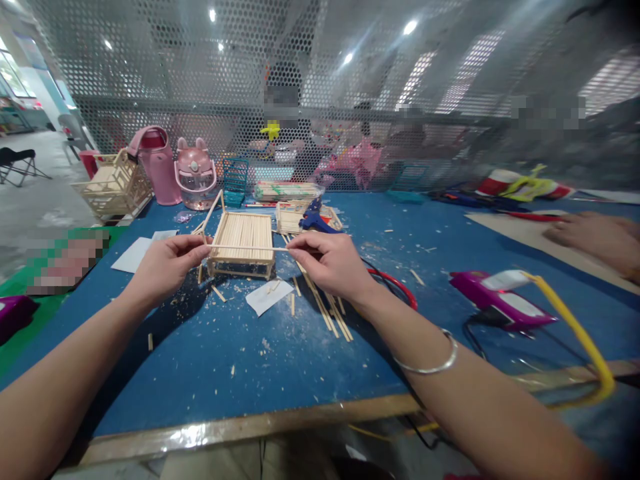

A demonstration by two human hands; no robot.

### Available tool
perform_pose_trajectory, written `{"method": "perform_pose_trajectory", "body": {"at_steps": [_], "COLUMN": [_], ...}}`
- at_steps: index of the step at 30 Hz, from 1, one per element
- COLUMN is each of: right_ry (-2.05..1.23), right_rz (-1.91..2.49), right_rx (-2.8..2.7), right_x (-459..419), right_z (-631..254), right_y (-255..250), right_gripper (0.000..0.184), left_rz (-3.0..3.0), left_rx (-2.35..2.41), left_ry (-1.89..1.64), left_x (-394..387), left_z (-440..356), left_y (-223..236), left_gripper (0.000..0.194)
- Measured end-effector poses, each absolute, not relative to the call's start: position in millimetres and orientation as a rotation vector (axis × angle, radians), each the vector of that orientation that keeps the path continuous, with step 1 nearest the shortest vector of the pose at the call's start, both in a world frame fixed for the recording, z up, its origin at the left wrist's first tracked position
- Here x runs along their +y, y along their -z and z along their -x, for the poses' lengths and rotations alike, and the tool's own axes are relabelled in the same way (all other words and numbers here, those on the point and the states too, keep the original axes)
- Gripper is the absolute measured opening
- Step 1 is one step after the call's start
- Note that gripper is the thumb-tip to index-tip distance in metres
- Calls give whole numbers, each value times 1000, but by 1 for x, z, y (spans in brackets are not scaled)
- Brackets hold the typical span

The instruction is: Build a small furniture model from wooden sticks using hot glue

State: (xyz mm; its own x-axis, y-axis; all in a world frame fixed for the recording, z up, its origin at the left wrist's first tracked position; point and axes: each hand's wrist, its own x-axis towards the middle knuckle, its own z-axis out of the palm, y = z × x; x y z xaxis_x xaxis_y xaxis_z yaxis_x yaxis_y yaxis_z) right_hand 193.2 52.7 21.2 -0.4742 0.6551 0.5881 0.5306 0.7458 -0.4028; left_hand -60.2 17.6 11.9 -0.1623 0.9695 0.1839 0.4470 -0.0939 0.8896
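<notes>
A thin wooden stick [245, 248] stretches level between my two hands. My left hand [175, 260] pinches its left end, and my right hand [330, 261] pinches the right end. Just behind the stick stands a small model made of wooden sticks [243, 230], with a slatted top and a triangular frame rising at its left side. Beyond my right hand a blue glue gun [316, 219] lies against a second small stick frame [285, 220]. Several loose sticks [325, 310] lie below my right hand, beside a white paper piece [269, 297] with short offcuts on it.
At the back left stand a pink flask [160, 167], a bottle with ears [195, 177] and a larger stick model [113, 183]. A purple device [500, 303] with a yellow cable is at right. Another person's hand [590, 237] rests far right. Perforated metal screen [230, 80] closes the back.
</notes>
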Motion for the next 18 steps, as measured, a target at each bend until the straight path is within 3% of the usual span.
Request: {"method": "perform_pose_trajectory", "body": {"at_steps": [18], "right_ry": [-203], "right_rz": [918], "right_rx": [-2178], "right_x": [54], "right_z": [-194], "right_y": [-20], "right_gripper": [15], "left_rz": [-1517], "left_rx": [1622], "left_ry": [-1309], "left_x": [18], "left_z": [56], "left_y": [-12], "left_gripper": [20]}}
